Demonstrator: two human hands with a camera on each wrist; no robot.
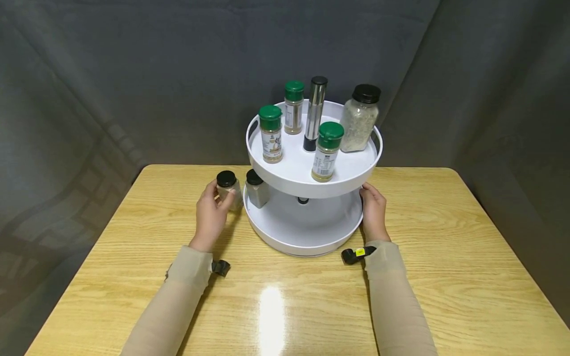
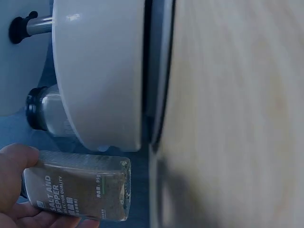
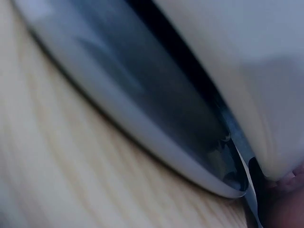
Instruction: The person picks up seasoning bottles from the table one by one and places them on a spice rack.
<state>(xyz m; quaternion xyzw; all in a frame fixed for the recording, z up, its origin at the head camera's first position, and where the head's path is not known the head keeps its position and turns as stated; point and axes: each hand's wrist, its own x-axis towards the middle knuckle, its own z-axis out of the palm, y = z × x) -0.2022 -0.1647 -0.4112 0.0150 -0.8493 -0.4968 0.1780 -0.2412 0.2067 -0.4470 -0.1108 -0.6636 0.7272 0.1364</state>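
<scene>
My left hand [image 1: 211, 217] grips a clear jar [image 1: 230, 194] with a black lid, just left of a white two-tier turntable. "Salt and pepper" is printed on the jar [image 2: 78, 187] in the left wrist view, where its base stands off from the tabletop. A similar black-lidded jar [image 1: 257, 192] sits at the left side of the lower tray [image 1: 307, 227], close to the held one. At that tray's right side, my right hand [image 1: 375, 210] holds the rim, some fingertips hidden behind it. The right wrist view shows only a dark bit of this hand [image 3: 287, 204] against the white wall.
On the upper tray [image 1: 307, 189] stand several green-capped spice bottles [image 1: 270, 141], a large black-lidded jar [image 1: 359, 121] and a slim silver cylinder with black ends [image 1: 315, 113]. The wooden table [image 1: 178, 306] ends at the back before a grey curtain [image 1: 156, 74].
</scene>
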